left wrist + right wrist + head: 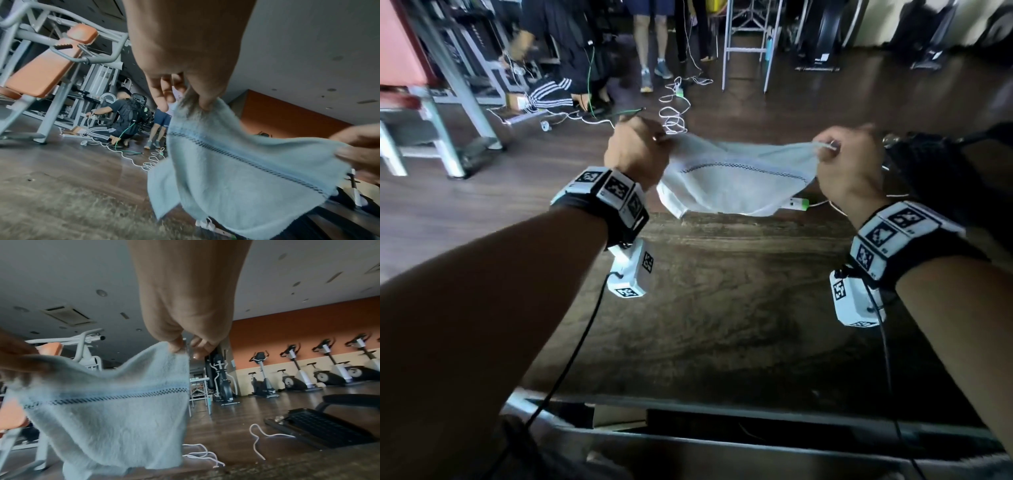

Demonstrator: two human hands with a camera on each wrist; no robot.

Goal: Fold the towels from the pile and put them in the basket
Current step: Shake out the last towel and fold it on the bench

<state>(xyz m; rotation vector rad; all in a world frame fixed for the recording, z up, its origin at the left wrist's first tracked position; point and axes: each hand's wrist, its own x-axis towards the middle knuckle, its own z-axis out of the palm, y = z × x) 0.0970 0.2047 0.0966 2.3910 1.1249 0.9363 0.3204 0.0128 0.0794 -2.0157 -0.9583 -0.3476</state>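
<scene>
Black wristbands [616,205], white tag blocks, black cables.

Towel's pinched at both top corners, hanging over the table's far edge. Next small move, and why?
Probably lower the towel flat onto the table: left hand and right hand each pinch a corner, it sags unfolded between them, and the wood nearer the person is bare.

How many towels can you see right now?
1: the towel hangs stretched between the left hand and right hand above the table's far edge. No pile in view.
</scene>
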